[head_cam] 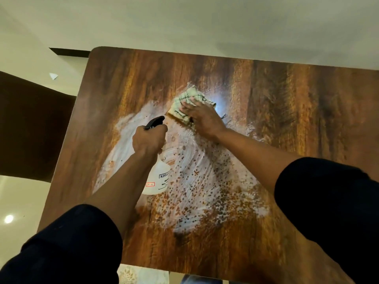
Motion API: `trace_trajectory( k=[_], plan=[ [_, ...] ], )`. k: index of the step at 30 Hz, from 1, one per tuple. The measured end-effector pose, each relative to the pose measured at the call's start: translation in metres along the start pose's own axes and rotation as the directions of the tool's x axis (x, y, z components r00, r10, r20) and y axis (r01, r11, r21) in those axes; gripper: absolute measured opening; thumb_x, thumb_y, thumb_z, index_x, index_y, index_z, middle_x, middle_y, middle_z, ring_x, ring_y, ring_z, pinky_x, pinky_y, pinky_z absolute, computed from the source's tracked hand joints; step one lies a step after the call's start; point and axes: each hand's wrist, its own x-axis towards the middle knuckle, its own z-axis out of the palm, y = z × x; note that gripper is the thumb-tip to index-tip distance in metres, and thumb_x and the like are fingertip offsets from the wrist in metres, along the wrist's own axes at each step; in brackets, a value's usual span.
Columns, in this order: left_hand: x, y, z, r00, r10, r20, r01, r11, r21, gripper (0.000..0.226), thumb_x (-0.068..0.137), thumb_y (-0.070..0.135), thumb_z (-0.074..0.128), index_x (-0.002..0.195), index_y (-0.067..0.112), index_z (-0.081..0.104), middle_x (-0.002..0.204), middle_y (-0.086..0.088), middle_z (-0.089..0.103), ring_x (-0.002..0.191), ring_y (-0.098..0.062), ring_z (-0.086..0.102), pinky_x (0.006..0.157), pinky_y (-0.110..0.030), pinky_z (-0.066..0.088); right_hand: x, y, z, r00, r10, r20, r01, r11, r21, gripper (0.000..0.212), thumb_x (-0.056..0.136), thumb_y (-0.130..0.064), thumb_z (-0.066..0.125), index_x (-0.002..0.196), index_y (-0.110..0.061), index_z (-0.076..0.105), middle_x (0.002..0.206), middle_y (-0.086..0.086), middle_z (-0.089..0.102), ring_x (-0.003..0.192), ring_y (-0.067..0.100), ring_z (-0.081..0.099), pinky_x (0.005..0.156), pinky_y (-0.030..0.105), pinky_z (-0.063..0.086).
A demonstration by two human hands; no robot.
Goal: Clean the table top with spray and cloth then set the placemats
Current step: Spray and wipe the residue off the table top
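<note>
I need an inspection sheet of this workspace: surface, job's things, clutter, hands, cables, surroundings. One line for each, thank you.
Surface: wooden table top, wet white spray film and droplets over the middle.
Job's things: spray bottle held above the table; cloth on the wet area; placemats not seen.
Clutter: nothing seen.
Hands: left hand grips the bottle's neck; right hand presses flat on the cloth.
Cables: nothing seen.
Surroundings: pale floor, dark furniture at left.
</note>
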Motion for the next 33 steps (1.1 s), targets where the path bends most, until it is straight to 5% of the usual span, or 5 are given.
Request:
trace_trajectory(
  k=[9, 14, 19, 25, 33],
  plan=[
    [0.008, -0.007, -0.015, 0.994, -0.035, 0.104, 0.041, 0.998, -0.054, 0.026, 0.093, 0.013, 0.068, 0.091, 0.039, 0.067, 0.060, 0.000, 0.063, 0.056, -0.020, 0.062, 0.046, -0.027, 0.040, 0.054, 0.025, -0.013, 0.851, 0.495, -0.174, -0.491, 0.868, 0.069, 0.068, 0.095, 0.001, 0.056, 0.153, -0.032, 0.043, 0.165, -0.008, 0.029, 0.157, 0.025, 0.012, 0.128, 0.048, 0.005],
    [0.014, -0.005, -0.021, 0.996, -0.034, 0.086, 0.038, 0.998, -0.048, 0.022, 0.089, 0.012, 0.066, 0.095, 0.032, 0.072, 0.052, 0.004, 0.061, 0.052, -0.017, 0.057, 0.042, -0.025, 0.041, 0.061, -0.025, 0.028, 0.976, 0.215, -0.021, -0.215, 0.976, 0.021, 0.053, 0.097, -0.032, 0.065, 0.147, -0.038, 0.049, 0.162, -0.007, 0.035, 0.155, 0.029, 0.018, 0.126, 0.051, 0.006],
    [0.018, -0.003, -0.020, 0.994, -0.032, 0.101, 0.035, 0.999, -0.031, 0.015, 0.093, 0.015, 0.068, 0.105, 0.016, 0.077, 0.074, -0.007, 0.078, 0.064, -0.019, 0.074, 0.042, -0.026, 0.042, 0.055, -0.038, 0.041, 0.984, -0.145, 0.107, 0.157, 0.982, -0.109, 0.070, 0.095, 0.003, 0.053, 0.152, -0.035, 0.041, 0.164, -0.009, 0.031, 0.155, 0.022, 0.020, 0.121, 0.051, 0.018],
    [0.021, 0.000, -0.025, 0.993, -0.018, 0.113, 0.023, 0.999, -0.046, 0.016, 0.096, 0.014, 0.068, 0.110, 0.014, 0.076, 0.079, -0.013, 0.078, 0.052, -0.014, 0.067, 0.042, -0.024, 0.039, 0.069, 0.013, -0.008, 0.936, 0.329, -0.121, -0.341, 0.935, -0.093, 0.058, 0.106, -0.009, 0.041, 0.158, -0.033, 0.030, 0.169, -0.006, 0.018, 0.156, 0.028, 0.015, 0.125, 0.055, 0.015],
    [0.024, -0.005, -0.041, 0.991, -0.063, 0.121, 0.075, 0.992, -0.099, 0.015, 0.093, 0.008, 0.063, 0.095, 0.017, 0.075, 0.074, -0.011, 0.077, 0.061, -0.018, 0.072, 0.044, -0.024, 0.037, 0.085, -0.031, 0.002, 0.942, 0.333, -0.052, -0.336, 0.938, -0.088, 0.069, 0.096, -0.010, 0.062, 0.156, -0.033, 0.035, 0.167, -0.007, 0.023, 0.157, 0.028, 0.010, 0.125, 0.049, 0.004]
  ],
)
